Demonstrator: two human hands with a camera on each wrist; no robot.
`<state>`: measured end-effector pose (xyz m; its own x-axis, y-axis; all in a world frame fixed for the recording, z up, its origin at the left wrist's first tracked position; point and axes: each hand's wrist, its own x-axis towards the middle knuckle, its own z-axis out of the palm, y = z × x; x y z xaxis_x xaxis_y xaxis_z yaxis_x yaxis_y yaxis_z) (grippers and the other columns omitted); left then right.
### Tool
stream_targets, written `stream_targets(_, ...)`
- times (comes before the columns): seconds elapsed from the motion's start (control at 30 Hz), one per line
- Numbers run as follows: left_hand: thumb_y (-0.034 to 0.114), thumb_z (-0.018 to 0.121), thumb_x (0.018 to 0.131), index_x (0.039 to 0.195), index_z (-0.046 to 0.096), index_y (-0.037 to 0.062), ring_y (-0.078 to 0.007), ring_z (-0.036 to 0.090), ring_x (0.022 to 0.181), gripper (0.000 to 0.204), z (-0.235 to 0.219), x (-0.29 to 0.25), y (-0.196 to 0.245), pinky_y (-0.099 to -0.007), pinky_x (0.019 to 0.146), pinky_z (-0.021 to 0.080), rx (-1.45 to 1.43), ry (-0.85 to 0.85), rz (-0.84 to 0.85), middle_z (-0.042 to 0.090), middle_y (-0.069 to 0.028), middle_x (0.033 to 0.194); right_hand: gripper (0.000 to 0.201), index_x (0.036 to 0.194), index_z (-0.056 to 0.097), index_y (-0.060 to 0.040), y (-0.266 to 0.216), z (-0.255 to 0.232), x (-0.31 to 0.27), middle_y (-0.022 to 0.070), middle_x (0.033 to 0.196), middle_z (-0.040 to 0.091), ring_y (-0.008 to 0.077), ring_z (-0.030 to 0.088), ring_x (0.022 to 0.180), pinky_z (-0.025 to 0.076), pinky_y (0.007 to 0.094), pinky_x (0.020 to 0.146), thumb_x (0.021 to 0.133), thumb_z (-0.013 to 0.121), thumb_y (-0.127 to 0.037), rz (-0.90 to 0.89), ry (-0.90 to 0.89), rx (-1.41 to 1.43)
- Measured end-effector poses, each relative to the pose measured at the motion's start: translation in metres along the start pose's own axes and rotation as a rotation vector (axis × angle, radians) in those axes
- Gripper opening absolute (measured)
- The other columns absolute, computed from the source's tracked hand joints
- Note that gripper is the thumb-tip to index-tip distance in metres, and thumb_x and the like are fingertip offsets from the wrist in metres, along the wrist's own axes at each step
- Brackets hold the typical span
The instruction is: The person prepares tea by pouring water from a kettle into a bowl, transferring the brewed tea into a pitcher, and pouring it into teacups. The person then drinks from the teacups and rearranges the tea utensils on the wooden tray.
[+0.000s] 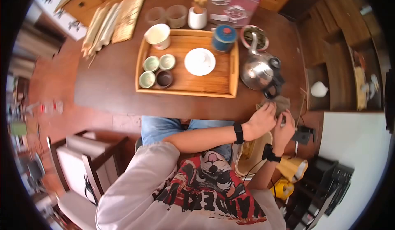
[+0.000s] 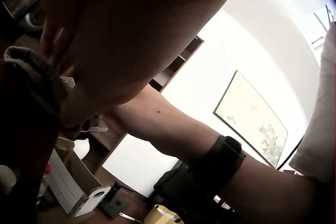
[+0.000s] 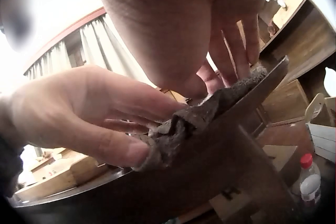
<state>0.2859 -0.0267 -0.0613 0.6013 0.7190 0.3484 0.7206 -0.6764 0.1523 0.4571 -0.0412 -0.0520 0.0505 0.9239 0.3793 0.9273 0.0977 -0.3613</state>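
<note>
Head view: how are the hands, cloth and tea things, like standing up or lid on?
Cloth, crumpled
Left hand, pinching the cloth
Right hand, holding the cloth
Kettle, standing upright
White bowl, lid on
Blue jar, lid on
Small cups, upright
White pitcher, upright
Leaf bowl, uncovered

We see a rough, matt cloth [image 3: 181, 129] and a smooth, dark wooden table [image 1: 111, 75]. We notice a glossy metal kettle [image 1: 254, 71] and a smooth wooden tray [image 1: 181, 84].

Grey-brown cloth [image 1: 282, 102], soft-looking, bunched into rough, crumpled folds. Lies along the worktop's [image 1: 109, 86] near edge, towards the right corner, held between the fingers [image 3: 123, 150] of both hands; partly hidden by them.
</note>
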Motion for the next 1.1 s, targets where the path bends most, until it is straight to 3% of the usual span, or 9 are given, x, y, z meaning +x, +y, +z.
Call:
stream_targets(0.07, 0.021, 0.066, 0.094, 0.116, 0.079, -0.0032, -0.0433, 0.061, 0.140, 0.036, -0.003, -0.018, -0.007, -0.0482, 0.122, 0.046, -0.055, 0.012, -0.011, 0.066, -0.0333, 0.147, 0.016, 0.113, 0.076, -0.0034, -0.013, -0.003, -0.004, 0.0213, 0.124, 0.079, 0.0434, 0.075, 0.114, 0.060, 0.0483, 0.098, 0.104, 0.073, -0.017, -0.078, -0.018, -0.031)
stream_targets(0.17, 0.022, 0.067, 0.095, 0.116, 0.081, 0.0019, -0.0411, 0.060, 0.143, 0.033, -0.029, -0.058, -0.031, -0.0466, 0.123, 0.047, -0.087, 0.050, -0.004, 0.065, -0.0303, 0.151, 0.018, 0.111, 0.080, -0.0077, -0.046, -0.011, -0.006, 0.0172, 0.108, 0.083, 0.0390, 0.079, 0.097, 0.062, 0.0467, 0.082, 0.106, 0.071, -0.022, -0.006, -0.135, -0.098)
stream_targets(0.33, 0.022, 0.069, 0.095, 0.120, 0.083, 0.0101, -0.0375, 0.061, 0.145, 0.031, -0.089, -0.141, -0.086, -0.0447, 0.122, 0.050, -0.304, -0.042, -0.117, 0.060, -0.0213, 0.161, 0.018, 0.111, 0.082, -0.0091, -0.123, -0.013, -0.009, 0.0174, 0.100, 0.082, 0.0390, 0.080, 0.091, 0.061, 0.0467, 0.078, 0.104, 0.073, -0.022, -0.089, -0.306, 0.089)
stream_targets(0.4, 0.021, 0.070, 0.094, 0.122, 0.084, 0.0114, -0.0361, 0.062, 0.144, 0.032, -0.107, -0.177, -0.102, -0.0448, 0.122, 0.050, -0.307, -0.032, -0.177, 0.059, -0.0179, 0.162, 0.018, 0.110, 0.082, -0.0078, -0.161, -0.013, -0.009, 0.0177, 0.100, 0.082, 0.0395, 0.079, 0.092, 0.061, 0.0471, 0.079, 0.102, 0.075, -0.023, -0.116, -0.469, 0.174)
stream_targets(0.67, 0.016, 0.081, 0.088, 0.107, 0.084, 0.0067, -0.0364, 0.063, 0.144, 0.022, -0.178, -0.293, -0.137, -0.0466, 0.122, 0.052, -0.246, 0.009, -0.483, 0.065, -0.0158, 0.155, 0.025, 0.114, 0.081, -0.0044, -0.269, 0.038, -0.006, 0.0192, 0.117, 0.082, 0.0402, 0.078, 0.101, 0.062, 0.0465, 0.090, 0.098, 0.080, -0.023, -0.472, -0.787, 0.510)
stream_targets(0.87, 0.015, 0.088, 0.085, 0.107, 0.082, 0.0058, -0.0374, 0.067, 0.138, 0.024, -0.224, -0.374, -0.173, -0.0500, 0.123, 0.051, -0.165, 0.125, -0.807, 0.069, -0.0165, 0.151, 0.039, 0.131, 0.076, -0.0036, -0.359, 0.089, -0.025, 0.0265, 0.148, 0.069, 0.0423, 0.070, 0.128, 0.058, 0.0485, 0.109, 0.100, 0.078, -0.028, -0.747, -0.968, 0.661)
stream_targets(0.93, 0.016, 0.090, 0.084, 0.106, 0.080, 0.0051, -0.0384, 0.067, 0.138, 0.026, -0.235, -0.400, -0.187, -0.0506, 0.124, 0.051, -0.076, 0.134, -0.849, 0.070, -0.0157, 0.152, 0.044, 0.136, 0.072, -0.0002, -0.386, 0.107, -0.038, 0.0315, 0.156, 0.060, 0.0434, 0.063, 0.138, 0.054, 0.0483, 0.115, 0.101, 0.077, -0.026, -0.814, -1.039, 0.717)
stream_targets(1.0, 0.015, 0.090, 0.084, 0.104, 0.075, 0.0034, -0.0399, 0.066, 0.138, 0.028, -0.238, -0.425, -0.203, -0.0513, 0.123, 0.051, -0.075, 0.149, -0.856, 0.069, -0.0148, 0.154, 0.045, 0.140, 0.071, -0.0030, -0.411, 0.116, -0.051, 0.0278, 0.160, 0.059, 0.0425, 0.062, 0.139, 0.052, 0.0480, 0.117, 0.101, 0.078, -0.024, -0.834, -1.008, 0.715)
stream_targets(1.1, 0.013, 0.089, 0.085, 0.102, 0.072, 0.0029, -0.0393, 0.067, 0.138, 0.026, -0.241, -0.432, -0.222, -0.0528, 0.123, 0.051, -0.079, 0.162, -0.845, 0.069, -0.0146, 0.154, 0.047, 0.141, 0.067, 0.0022, -0.430, 0.129, -0.059, 0.0314, 0.159, 0.057, 0.0453, 0.059, 0.140, 0.051, 0.0496, 0.118, 0.101, 0.076, -0.021, -0.838, -1.004, 0.677)
